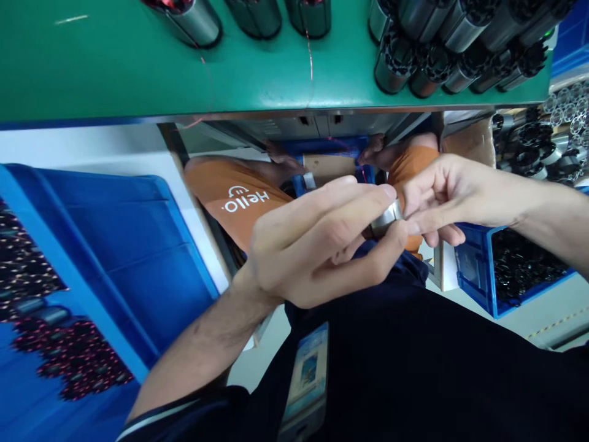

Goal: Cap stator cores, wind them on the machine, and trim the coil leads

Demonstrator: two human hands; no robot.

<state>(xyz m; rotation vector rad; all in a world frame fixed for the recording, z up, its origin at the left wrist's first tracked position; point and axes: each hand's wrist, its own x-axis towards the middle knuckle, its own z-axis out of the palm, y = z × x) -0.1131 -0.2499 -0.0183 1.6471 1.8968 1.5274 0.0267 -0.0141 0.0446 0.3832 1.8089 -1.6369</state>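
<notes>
My left hand [322,242] is closed around a short silvery metal cylinder [389,216], held between thumb and fingers above my lap; its fingers hide much of the part. From the right, my right hand [444,196] meets the cylinder's right end, with thumb and index finger pressed together and the other fingers loosely curled. Whatever lies in that pinch is too small to make out.
Across the top runs a green table [115,67] bearing metal cylinders [309,17] with thin red wires and grouped cylinders [394,64]. A blue crate [138,245] stands left, a blue bin [476,270] with black parts right. Metal rings [568,113] lie far right.
</notes>
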